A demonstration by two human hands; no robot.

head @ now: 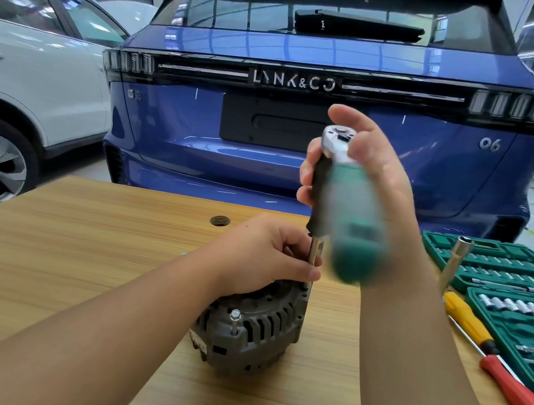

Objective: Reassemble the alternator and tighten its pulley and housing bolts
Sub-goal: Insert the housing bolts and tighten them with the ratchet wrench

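Right hand (361,168) wraps the ratchet wrench (346,193) near its chrome head, fingers curled round the black driver handle under it; green rubber grip points at camera, blurred. Left hand (271,255) pinches the steel extension shaft (313,254) just below that, thumb and fingertips closed on it, heel of hand resting on top of the alternator (253,328). Shaft runs straight down to the alternator's far right edge; contact point hidden by the left hand, can't tell if a socket is seated

Alternator sits mid-table on the wood-grain bench (76,260), grey cast housing, ribbed vent slots round the rim. One hex flange bolt (235,315) stands proud on the near left side, threads showing, not run in

Right of the arms: yellow-handled screwdriver (463,318) and red-handled screwdriver (514,392) lying diagonal, just beside the open green socket set case (504,272); chrome sockets in rows, one long chrome tool (456,262) leaning up out of it. Round cable hole (220,220) in the bench behind the left hand

Behind bench: blue Lynk & Co 06 tailgate (315,53), glossy; white SUV (20,61) at left
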